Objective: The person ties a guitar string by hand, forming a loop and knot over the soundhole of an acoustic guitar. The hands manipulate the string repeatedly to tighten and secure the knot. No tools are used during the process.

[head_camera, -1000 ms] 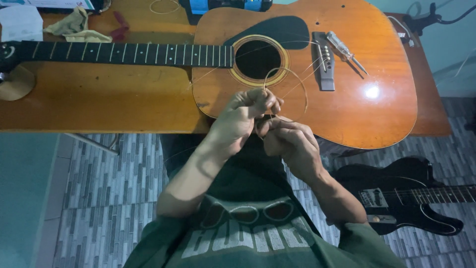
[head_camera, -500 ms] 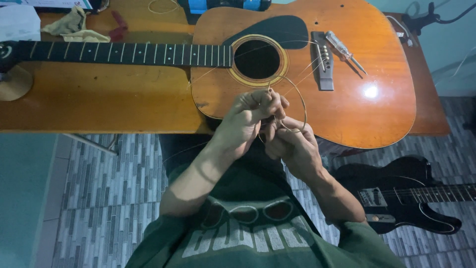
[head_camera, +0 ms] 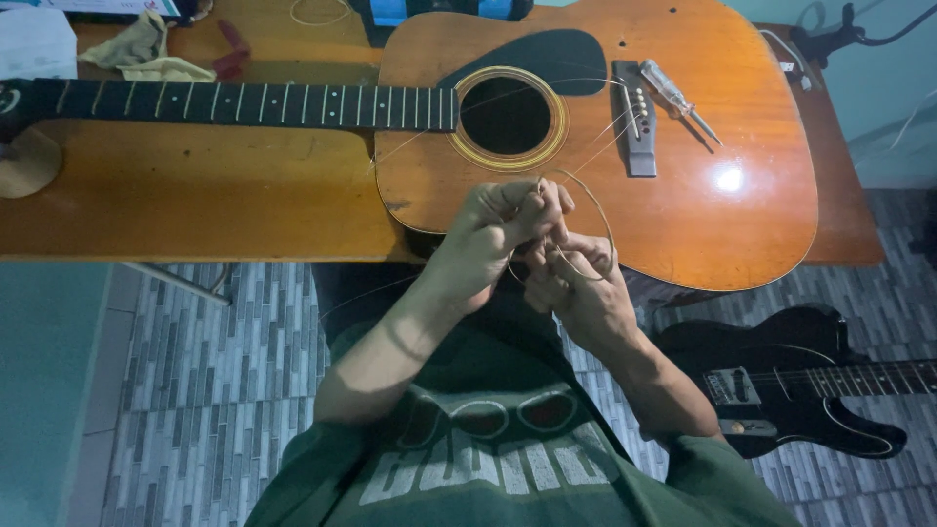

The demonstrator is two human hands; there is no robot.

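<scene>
An orange-brown acoustic guitar lies flat on a wooden table, its dark neck running left. Loose strings trail across its body from the bridge. Both hands meet over the guitar's near edge, just below the sound hole. My left hand pinches a coiled guitar string between its fingertips. My right hand sits just below and to the right, fingers closed on the same wire loop. The loop arcs up and to the right of my knuckles.
A screwdriver rests on the guitar body near the bridge. A crumpled cloth and a red tool lie at the table's back left. A black electric guitar lies on the tiled floor at my right.
The string coil has widened into a clearer loop, arcing up to the right of my hands. My left-hand fingers have shifted slightly along the wire; the guitar has not moved.
</scene>
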